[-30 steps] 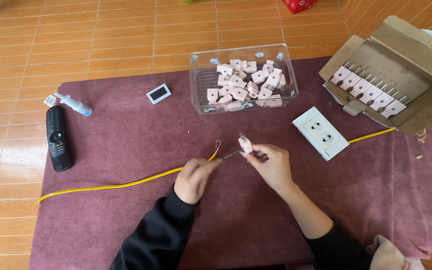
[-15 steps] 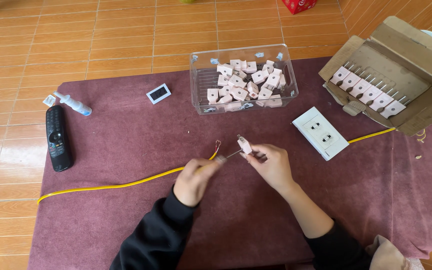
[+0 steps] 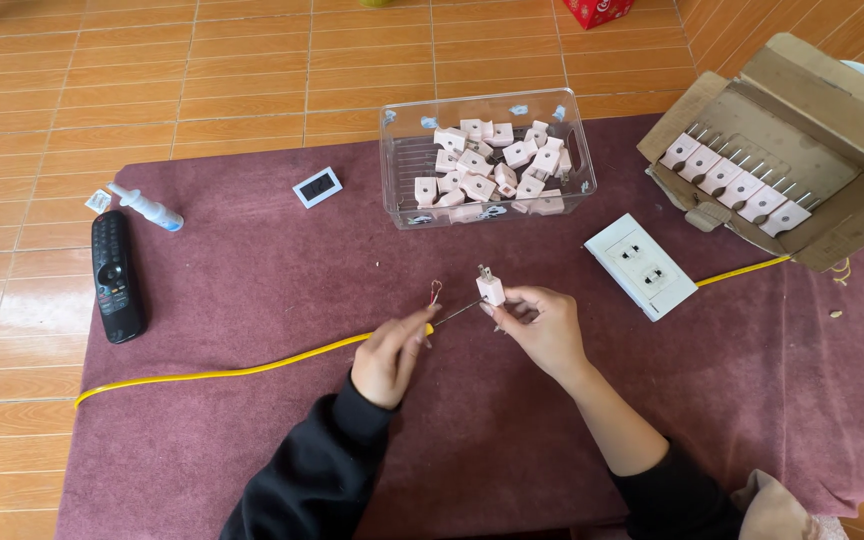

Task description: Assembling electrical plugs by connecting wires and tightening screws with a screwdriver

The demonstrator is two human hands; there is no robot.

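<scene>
Sitting at a low surface covered by a maroon cloth (image 3: 252,280), seen from above, wearing black sleeves. Pinching the stripped end of a yellow cable (image 3: 222,372) between closed fingers of the left hand (image 3: 392,352), near the middle of the cloth, with one bare copper strand curling upward just above the fingertips. Gripping a small pale pink plug (image 3: 491,287) with the fingers of the right hand (image 3: 542,325), prongs pointing up, just beside the cable end, a thin wire bridging the two. Trailing leftward from the left hand toward the cloth's left edge, the yellow cable lying flat. Standing near the far edge, a clear plastic bin (image 3: 487,158) holding many similar pink plugs. Lying right of the hands, a white double socket plate (image 3: 640,266). Resting at the far right corner, an open cardboard box (image 3: 787,150) with a row of plugs. Lying along the left edge, a black remote control (image 3: 116,276) and a small white spray bottle (image 3: 147,208).
</scene>
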